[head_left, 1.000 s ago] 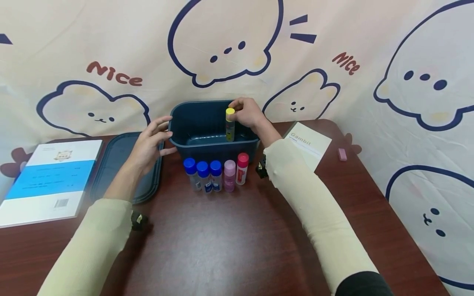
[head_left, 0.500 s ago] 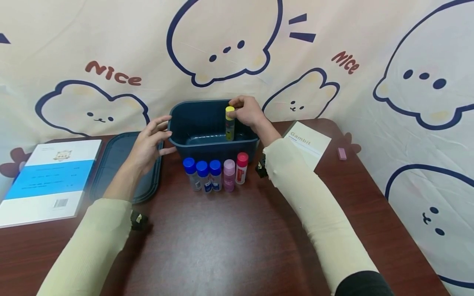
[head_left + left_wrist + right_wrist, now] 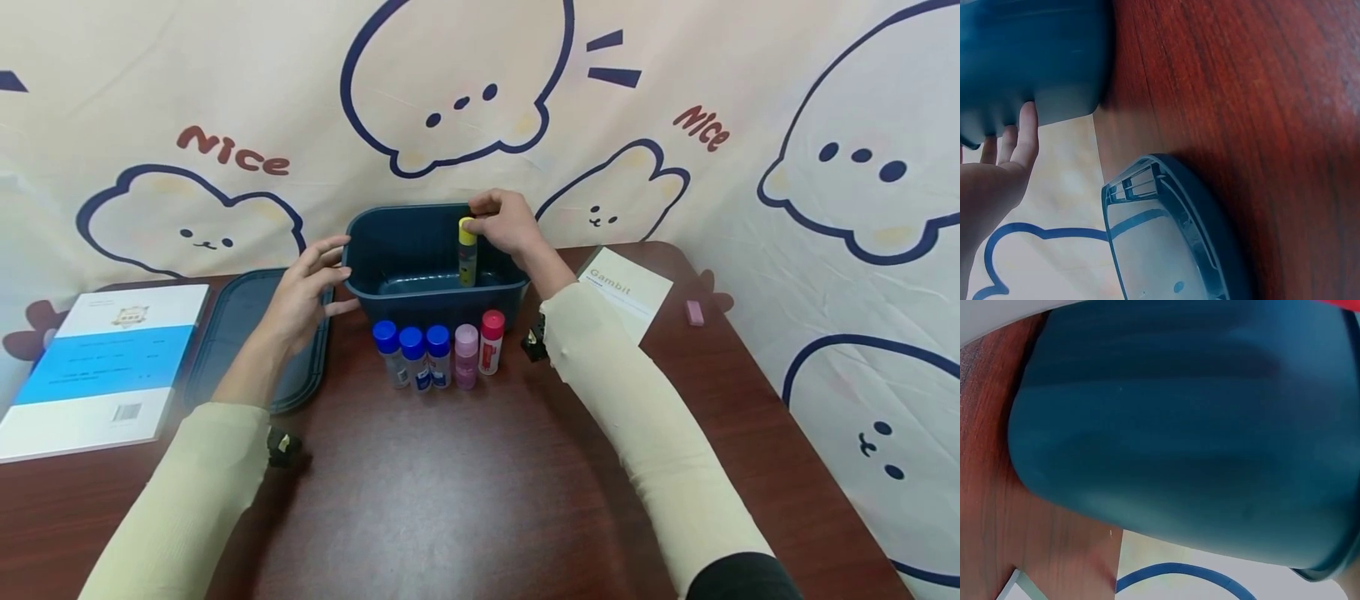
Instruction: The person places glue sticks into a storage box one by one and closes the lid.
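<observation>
A dark blue-green plastic bin (image 3: 397, 307) stands at the back of the table. Inside it, a yellow-capped glue stick (image 3: 467, 265) is upright near the right end. My right hand (image 3: 510, 223) is over the bin's right rim, its thumb tip at the yellow cap and the other fingers spread a little above and behind. Against the bin's left end rest the fairly straight fingers of my left hand (image 3: 298, 300), also seen in the left wrist view touching the bin wall (image 3: 1041, 69). The right wrist view shows the bin's outer wall (image 3: 1179, 437) but not the right fingers.
Before the bin stand several blue-capped glue sticks (image 3: 413, 354), a pink tube (image 3: 466, 358) and a red-capped glue stick (image 3: 491, 343). The bin's lid (image 3: 240, 333) and a book (image 3: 105, 362) lie left. At right are a booklet (image 3: 626, 287) and a pink eraser (image 3: 694, 313).
My right hand has shifted slightly right and its thumb has risen on the yellow cap. The yellow-capped glue stick stays put in the bin. The left hand has not visibly moved.
</observation>
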The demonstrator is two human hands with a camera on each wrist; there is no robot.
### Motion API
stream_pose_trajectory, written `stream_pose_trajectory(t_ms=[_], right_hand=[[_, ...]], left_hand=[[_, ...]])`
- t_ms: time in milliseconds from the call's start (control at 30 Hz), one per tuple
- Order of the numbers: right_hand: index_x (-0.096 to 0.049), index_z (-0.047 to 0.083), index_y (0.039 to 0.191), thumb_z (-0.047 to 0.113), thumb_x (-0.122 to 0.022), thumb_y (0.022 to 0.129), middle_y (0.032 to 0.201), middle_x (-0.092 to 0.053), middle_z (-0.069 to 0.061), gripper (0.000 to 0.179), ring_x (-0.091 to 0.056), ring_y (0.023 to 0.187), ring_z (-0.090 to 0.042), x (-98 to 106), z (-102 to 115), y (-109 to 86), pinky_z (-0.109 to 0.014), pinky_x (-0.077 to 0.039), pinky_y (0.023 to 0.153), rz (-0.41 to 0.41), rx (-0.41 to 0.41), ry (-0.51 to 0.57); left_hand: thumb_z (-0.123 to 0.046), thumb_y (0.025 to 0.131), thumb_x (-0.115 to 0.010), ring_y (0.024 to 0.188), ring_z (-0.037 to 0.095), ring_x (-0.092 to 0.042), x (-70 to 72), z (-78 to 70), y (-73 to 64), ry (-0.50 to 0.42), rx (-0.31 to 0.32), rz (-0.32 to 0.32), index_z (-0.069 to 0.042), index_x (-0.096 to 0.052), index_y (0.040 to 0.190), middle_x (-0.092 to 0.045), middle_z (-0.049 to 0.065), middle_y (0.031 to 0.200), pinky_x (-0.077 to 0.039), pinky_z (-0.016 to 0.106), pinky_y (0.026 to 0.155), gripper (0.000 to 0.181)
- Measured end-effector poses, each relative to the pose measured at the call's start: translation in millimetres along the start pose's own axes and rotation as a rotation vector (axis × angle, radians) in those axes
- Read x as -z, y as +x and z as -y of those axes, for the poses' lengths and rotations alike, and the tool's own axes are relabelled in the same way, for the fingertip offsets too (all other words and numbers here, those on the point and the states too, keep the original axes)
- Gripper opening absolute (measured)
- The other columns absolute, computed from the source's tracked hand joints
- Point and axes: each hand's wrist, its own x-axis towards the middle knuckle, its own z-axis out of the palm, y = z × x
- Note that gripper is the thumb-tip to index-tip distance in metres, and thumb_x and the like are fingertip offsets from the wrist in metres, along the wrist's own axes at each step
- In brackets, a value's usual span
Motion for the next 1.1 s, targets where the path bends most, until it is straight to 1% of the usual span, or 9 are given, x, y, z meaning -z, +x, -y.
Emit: stream_pose_trajectory(t_ms=[300,400,533,667,900,1100], right_hand=[[-0.061,0.004,0.132,0.015,-0.069,0.098,0.131,-0.06,-0.009,0.036,-0.053,0.119,-0.022,4.8,4.3,-4.2,-0.029,-0.047,0.101,-0.015,0.029,-0.034],[-0.062,0.004,0.132,0.015,-0.069,0.098,0.131,-0.06,-0.009,0.036,-0.054,0.12,-0.022,8.0,5.4,-6.8,-0.029,-0.047,0.102,-0.019,0.039,-0.031],[-0.061,0.002,0.132,0.015,-0.069,0.098,0.131,-0.06,-0.009,0.037,-0.054,0.12,-0.023,12.5,6.3,-10.7,-0.029,-0.048,0.102,-0.021,0.06,-0.021],[-0.06,0.001,0.133,0.015,-0.069,0.098,0.13,-0.06,-0.01,0.038,-0.055,0.12,-0.024,14.6,8.0,-14.8,-0.029,-0.048,0.101,-0.008,0.076,-0.012],[-0.062,0.0,0.13,0.015,-0.07,0.097,0.129,-0.061,-0.013,0.037,-0.057,0.117,-0.024,18.5,9.2,-23.5,-0.031,-0.049,0.1,0.023,0.121,0.021],[-0.061,0.0,0.131,0.015,-0.07,0.097,0.13,-0.061,-0.014,0.037,-0.058,0.116,-0.024,21.8,9.6,-31.4,-0.032,-0.049,0.099,0.054,0.166,0.055]], left_hand=[[-0.019,0.107,-0.05,0.143,0.03,-0.026,1.3,-1.2,0.7,0.001,0.002,-0.004,-0.019,-0.041,0.152,-0.024,0.009,0.163,-0.058,0.034,0.088,0.047],[-0.019,0.107,-0.05,0.142,0.03,-0.028,0.2,-0.2,1.8,0.0,0.002,-0.001,-0.019,-0.041,0.152,-0.025,0.01,0.163,-0.057,0.035,0.088,0.046],[-0.019,0.107,-0.051,0.141,0.031,-0.031,-1.6,2.1,3.2,-0.012,-0.002,0.003,-0.02,-0.042,0.152,-0.026,0.009,0.162,-0.057,0.037,0.09,0.046],[-0.018,0.106,-0.05,0.142,0.033,-0.031,-1.7,3.7,2.8,-0.015,-0.009,0.003,-0.02,-0.042,0.152,-0.026,0.01,0.163,-0.057,0.04,0.092,0.046],[-0.018,0.106,-0.051,0.14,0.033,-0.034,-0.8,4.3,2.1,-0.006,-0.02,0.0,-0.019,-0.042,0.152,-0.028,0.01,0.161,-0.058,0.033,0.085,0.046],[-0.019,0.106,-0.052,0.138,0.034,-0.037,0.2,3.5,1.0,-0.009,-0.021,0.0,-0.019,-0.042,0.151,-0.029,0.01,0.161,-0.059,0.033,0.085,0.046]])
